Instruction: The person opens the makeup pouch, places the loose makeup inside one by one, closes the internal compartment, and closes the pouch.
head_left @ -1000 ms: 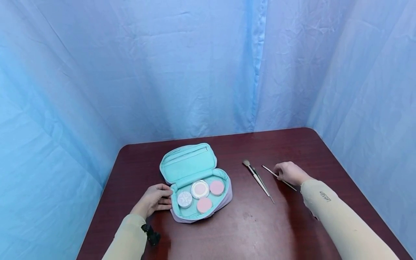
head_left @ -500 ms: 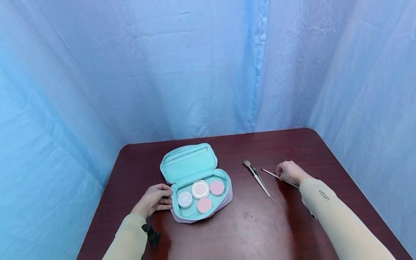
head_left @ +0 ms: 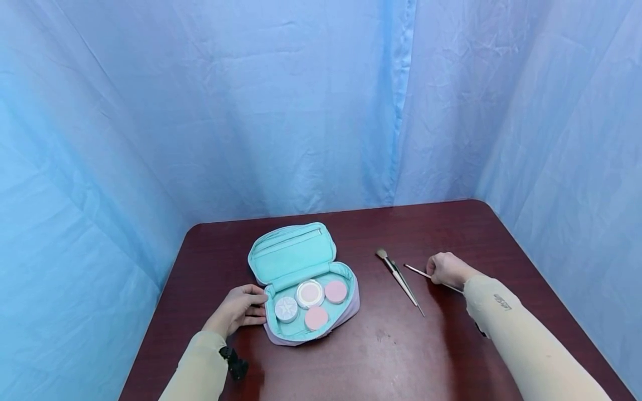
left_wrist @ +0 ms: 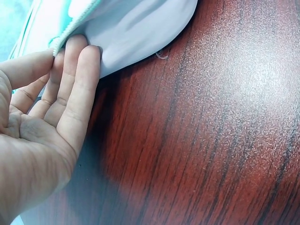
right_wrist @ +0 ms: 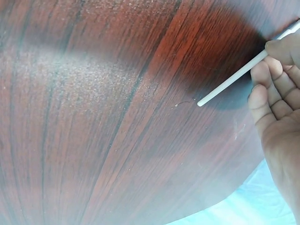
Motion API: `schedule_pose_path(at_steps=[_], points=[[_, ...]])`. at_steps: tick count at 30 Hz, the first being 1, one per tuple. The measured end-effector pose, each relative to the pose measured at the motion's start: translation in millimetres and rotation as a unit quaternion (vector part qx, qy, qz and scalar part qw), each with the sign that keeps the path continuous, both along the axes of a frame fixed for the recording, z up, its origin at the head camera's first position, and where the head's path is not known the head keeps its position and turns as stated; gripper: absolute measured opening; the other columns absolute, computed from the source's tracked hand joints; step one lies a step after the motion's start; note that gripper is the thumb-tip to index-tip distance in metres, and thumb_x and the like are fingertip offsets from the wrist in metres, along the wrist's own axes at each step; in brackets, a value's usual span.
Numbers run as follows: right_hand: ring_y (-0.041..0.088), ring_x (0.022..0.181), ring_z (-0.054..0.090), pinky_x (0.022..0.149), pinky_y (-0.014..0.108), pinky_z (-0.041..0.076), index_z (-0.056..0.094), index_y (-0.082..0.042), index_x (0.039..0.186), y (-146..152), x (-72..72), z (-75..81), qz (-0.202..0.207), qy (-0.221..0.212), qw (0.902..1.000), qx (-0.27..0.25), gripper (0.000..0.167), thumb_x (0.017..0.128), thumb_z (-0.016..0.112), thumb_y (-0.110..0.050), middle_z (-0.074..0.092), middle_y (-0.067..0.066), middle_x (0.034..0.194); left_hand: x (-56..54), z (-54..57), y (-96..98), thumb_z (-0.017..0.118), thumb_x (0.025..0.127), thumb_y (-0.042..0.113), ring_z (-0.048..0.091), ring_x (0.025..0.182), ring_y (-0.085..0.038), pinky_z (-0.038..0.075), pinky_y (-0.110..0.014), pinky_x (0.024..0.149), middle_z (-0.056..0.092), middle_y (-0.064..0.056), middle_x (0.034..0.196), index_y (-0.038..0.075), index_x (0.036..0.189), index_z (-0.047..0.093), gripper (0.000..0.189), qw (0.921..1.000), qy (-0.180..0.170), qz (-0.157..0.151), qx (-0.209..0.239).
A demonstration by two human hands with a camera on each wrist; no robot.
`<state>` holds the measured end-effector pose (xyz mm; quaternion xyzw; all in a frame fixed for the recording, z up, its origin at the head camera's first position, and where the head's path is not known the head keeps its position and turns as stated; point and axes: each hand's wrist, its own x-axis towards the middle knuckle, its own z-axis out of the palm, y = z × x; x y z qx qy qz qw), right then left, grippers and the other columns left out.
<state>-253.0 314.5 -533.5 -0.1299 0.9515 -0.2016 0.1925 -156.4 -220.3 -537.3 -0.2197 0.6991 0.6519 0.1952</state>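
Observation:
An unzipped makeup bag (head_left: 292, 260) with a turquoise lining and pale lilac outside lies on the table, lid folded back. Inside sit a white round case with a star pattern (head_left: 286, 309), a silver-rimmed compact (head_left: 310, 293) and two pink round cases (head_left: 336, 291). My left hand (head_left: 237, 309) holds the bag's left rim, thumb at the zipper edge (left_wrist: 70, 32) and fingers against the outer wall. On the right, my right hand (head_left: 448, 269) pinches a thin white-handled makeup brush (right_wrist: 229, 82) between thumb and fingers, low over the table. My fingers hide its middle.
Between the bag and my right hand lie a fluffy makeup brush (head_left: 396, 277) and a thinner dark green one (head_left: 408, 287), side by side. The dark red wooden table (head_left: 351, 356) has blue curtains (head_left: 301, 111) behind it and at both sides.
My right hand has drawn slightly back and the thin brush has turned a little, its tip lower in the head view. The left hand and bag stay in place.

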Motion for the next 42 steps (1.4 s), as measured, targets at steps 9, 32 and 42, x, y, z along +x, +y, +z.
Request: schedule_pose_path(at_steps=[9, 32, 42], points=[[0.018, 0.069, 0.054, 0.061, 0.031, 0.047, 0.064, -0.004, 0.087, 2.8, -1.8, -2.0, 0.009, -0.005, 0.9999, -0.009, 0.012, 0.078, 0.065, 0.004, 0.06, 0.004, 0.078, -0.4, 2.5, -1.1, 0.071, 0.095, 0.011, 0.069, 0.071, -0.027, 0.063, -0.043, 0.068, 0.067, -0.017, 0.083, 0.0, 0.109, 0.064, 0.019, 0.9999, 0.001, -0.01, -0.007], [0.017, 0.069, 0.052, 0.063, 0.031, 0.045, 0.062, -0.005, 0.088, -6.7, -9.3, 14.7, 0.032, 0.014, 0.9986, -0.041, 0.011, 0.079, 0.065, 0.001, 0.058, 0.003, 0.077, -30.9, 39.7, -8.2, 0.056, 0.105, 0.02, 0.068, 0.069, -0.023, 0.062, -0.035, 0.064, 0.066, -0.023, 0.094, -0.003, 0.123, 0.062, 0.03, 0.9742, 0.153, -0.007, -0.166], [0.017, 0.07, 0.054, 0.066, 0.032, 0.047, 0.062, -0.006, 0.087, -19.8, -14.5, 23.5, 0.037, 0.01, 0.9981, -0.047, 0.01, 0.08, 0.066, 0.0, 0.059, 0.003, 0.076, -55.1, 50.0, 3.5, 0.055, 0.104, 0.018, 0.063, 0.094, -0.029, 0.056, -0.044, 0.079, 0.067, -0.016, 0.112, 0.004, 0.125, 0.067, 0.028, 0.9227, 0.222, -0.07, -0.307]])
